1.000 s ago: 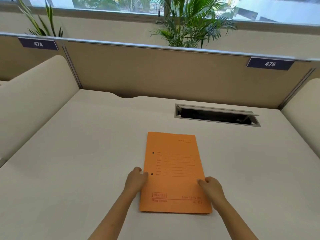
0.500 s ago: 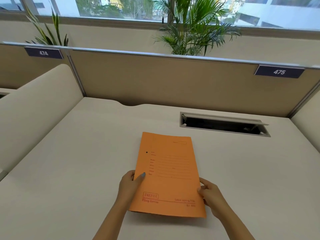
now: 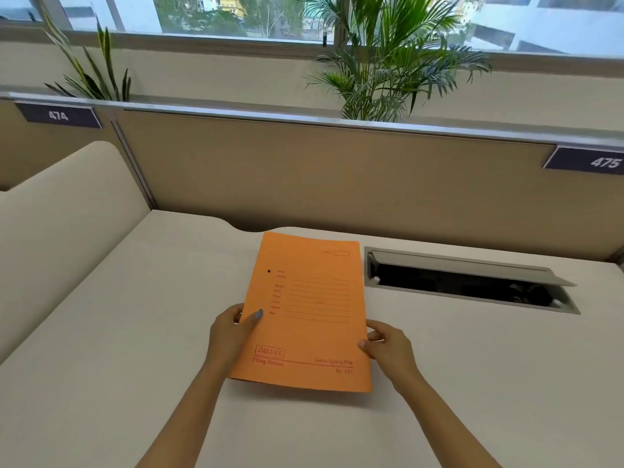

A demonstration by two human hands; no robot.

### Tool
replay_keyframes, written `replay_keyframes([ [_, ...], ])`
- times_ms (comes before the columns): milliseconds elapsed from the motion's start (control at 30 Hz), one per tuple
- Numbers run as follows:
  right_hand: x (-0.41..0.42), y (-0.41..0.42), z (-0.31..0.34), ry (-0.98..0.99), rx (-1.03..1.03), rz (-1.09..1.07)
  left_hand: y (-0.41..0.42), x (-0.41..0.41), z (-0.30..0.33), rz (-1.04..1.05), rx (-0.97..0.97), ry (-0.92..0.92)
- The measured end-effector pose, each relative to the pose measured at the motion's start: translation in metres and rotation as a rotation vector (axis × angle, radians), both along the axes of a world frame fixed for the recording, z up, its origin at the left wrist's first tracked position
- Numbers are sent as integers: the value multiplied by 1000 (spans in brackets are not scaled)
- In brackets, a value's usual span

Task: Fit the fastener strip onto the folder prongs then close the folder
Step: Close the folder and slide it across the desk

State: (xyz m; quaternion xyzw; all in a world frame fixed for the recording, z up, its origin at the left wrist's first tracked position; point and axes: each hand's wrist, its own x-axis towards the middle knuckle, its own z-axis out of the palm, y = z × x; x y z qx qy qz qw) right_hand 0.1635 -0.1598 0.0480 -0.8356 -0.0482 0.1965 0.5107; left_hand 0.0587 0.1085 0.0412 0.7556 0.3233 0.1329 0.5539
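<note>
A closed orange folder [image 3: 310,309] with red printed lines is held tilted above the cream desk [image 3: 135,332], its near edge raised off the surface. My left hand [image 3: 233,332] grips its left edge, thumb on the cover. My right hand [image 3: 388,347] pinches the right edge lower down. One black hole shows near the cover's left side. The fastener strip and prongs are not visible.
An open cable tray slot [image 3: 469,285] is sunk into the desk to the right of the folder. A tan partition [image 3: 337,170] with labels 474 and 475 closes off the back. A curved side panel [image 3: 60,224] stands on the left. Plants sit behind the partition.
The folder lay flat on the desk a second ago; both hands have taken its side edges and lifted it, tilting it up toward me. The camera view also tipped down.
</note>
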Motion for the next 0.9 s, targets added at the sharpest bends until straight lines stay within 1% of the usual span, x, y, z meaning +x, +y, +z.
replay_keyframes([
  [267, 70, 35, -31, -62, -99, -61, 35, 82, -29, -48, 101, 20],
  [367, 85, 40, -37, -82, -139, -60, 41, 102, -39, -63, 147, 38],
  [500, 96, 44, -42, -143, -181, -52, 45, 112, -50, -19, 243, 93],
  [733, 94, 53, -48, -198, -249, -68, 37, 117, -56, 60, 567, 270],
  [800, 92, 54, -50, -209, -265, -70, 33, 115, -54, 61, 642, 293],
  [900, 91, 53, -48, -235, -299, -55, 25, 111, -51, 21, 834, 337],
])
